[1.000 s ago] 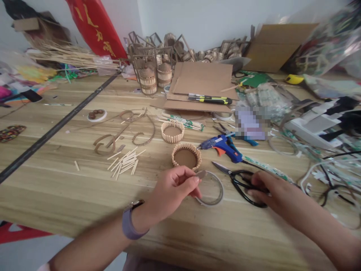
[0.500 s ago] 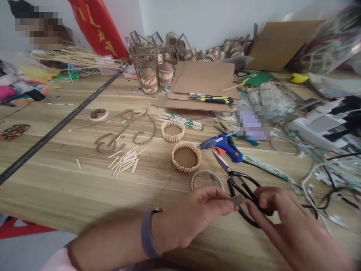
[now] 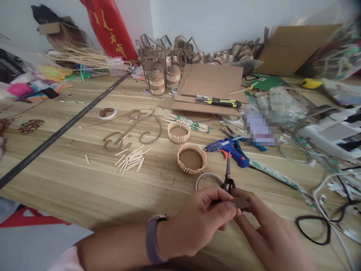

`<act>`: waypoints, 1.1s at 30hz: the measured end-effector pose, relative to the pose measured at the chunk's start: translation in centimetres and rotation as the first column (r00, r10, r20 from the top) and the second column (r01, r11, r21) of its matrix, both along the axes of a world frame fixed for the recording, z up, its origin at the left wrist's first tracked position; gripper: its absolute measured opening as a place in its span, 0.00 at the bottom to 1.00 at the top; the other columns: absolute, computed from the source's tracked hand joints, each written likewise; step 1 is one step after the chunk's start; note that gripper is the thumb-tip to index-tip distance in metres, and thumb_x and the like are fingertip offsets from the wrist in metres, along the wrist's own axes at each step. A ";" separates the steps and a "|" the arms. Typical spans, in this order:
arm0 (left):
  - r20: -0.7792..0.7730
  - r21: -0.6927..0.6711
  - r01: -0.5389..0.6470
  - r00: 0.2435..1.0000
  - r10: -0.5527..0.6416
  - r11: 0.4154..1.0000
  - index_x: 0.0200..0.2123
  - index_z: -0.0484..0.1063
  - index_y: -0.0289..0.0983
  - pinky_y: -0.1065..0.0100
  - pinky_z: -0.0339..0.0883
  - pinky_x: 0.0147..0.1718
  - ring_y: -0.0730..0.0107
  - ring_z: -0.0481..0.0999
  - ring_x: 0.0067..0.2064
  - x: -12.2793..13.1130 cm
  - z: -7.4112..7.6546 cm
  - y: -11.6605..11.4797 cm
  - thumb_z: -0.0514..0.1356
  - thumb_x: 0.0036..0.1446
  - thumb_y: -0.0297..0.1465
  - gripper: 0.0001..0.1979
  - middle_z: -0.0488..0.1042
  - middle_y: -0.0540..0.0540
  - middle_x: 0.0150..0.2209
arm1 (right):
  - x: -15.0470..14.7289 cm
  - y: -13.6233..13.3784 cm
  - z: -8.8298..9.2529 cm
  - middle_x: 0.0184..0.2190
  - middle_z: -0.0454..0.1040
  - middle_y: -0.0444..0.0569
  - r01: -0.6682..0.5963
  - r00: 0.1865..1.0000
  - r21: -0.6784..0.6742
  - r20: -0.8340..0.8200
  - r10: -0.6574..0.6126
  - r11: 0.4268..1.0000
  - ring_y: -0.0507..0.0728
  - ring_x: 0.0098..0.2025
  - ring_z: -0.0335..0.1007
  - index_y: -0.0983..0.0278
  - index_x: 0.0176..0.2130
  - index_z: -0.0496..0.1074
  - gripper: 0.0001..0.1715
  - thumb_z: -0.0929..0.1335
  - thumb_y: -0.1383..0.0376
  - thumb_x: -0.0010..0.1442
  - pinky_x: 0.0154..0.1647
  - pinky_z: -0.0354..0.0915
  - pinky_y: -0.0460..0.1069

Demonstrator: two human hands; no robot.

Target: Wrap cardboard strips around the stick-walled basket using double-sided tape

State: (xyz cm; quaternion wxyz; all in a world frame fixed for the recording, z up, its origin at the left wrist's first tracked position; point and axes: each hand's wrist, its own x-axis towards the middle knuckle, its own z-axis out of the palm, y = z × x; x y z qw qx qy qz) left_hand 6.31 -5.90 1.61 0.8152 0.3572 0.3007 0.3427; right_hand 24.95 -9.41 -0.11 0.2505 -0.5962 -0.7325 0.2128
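My left hand, with a watch on the wrist, pinches a small brown piece of cardboard between thumb and index finger. My right hand grips the same piece from the other side. Black-handled scissors point away from me, blades close together. Their handles are mostly hidden behind my left fingers, so which hand supports them is unclear. Just beyond lies a ring of pale tape, partly covered. Farther on stand two round trays edged with short wooden sticks, a nearer one and a farther one.
A blue glue gun lies right of the trays. Loose short sticks and curled brown strips are on the left. Box cutters rest on cardboard sheets. Cables tangle at right; stick lanterns stand behind.
The scissors have turned from pointing left to pointing away, and their handles are now behind my left fingers. My right hand has moved left onto the cardboard piece. The view has shifted slightly left.
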 end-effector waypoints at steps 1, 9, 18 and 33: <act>-0.007 0.020 0.006 1.000 -0.006 1.000 0.30 0.67 0.37 0.73 0.49 0.23 0.80 0.55 0.22 -0.1 0.1 0.0 0.67 0.52 0.47 0.20 0.60 0.57 0.20 | 0.1 0.1 0.0 0.39 0.82 0.51 0.005 0.999 0.027 0.032 -0.006 1.000 0.57 0.32 0.81 0.60 0.51 0.68 0.15 0.63 0.57 0.67 0.23 0.73 0.46; -0.029 0.064 0.041 0.999 -0.039 0.997 0.30 0.66 0.38 0.71 0.46 0.20 0.82 0.51 0.19 -0.8 0.9 -0.3 0.64 0.55 0.46 0.18 0.59 0.58 0.19 | -0.1 1.0 -0.2 0.31 0.81 0.51 0.046 0.992 0.139 0.108 -0.062 0.989 0.61 0.31 0.80 0.58 0.40 0.75 0.14 0.62 0.58 0.66 0.27 0.72 0.50; -0.099 0.055 0.091 0.991 -0.086 0.994 0.33 0.65 0.38 0.73 0.42 0.16 0.81 0.49 0.18 -1.2 -0.5 -0.7 0.61 0.59 0.45 0.16 0.55 0.60 0.17 | -2.2 0.6 0.1 0.24 0.79 0.44 0.100 0.986 -0.123 -0.121 -0.115 0.987 0.55 0.24 0.77 0.59 0.32 0.73 0.14 0.62 0.58 0.66 0.24 0.70 0.44; 0.188 -0.172 0.007 0.982 0.026 0.985 0.27 0.69 0.34 0.68 0.59 0.40 0.73 0.67 0.33 -0.7 0.6 -0.5 0.71 0.47 0.42 0.19 0.70 0.49 0.28 | -2.8 1.4 0.0 0.27 0.76 0.45 0.174 0.877 -0.054 -0.445 -0.180 0.983 0.54 0.25 0.74 0.59 0.38 0.68 0.14 0.71 0.61 0.51 0.24 0.72 0.46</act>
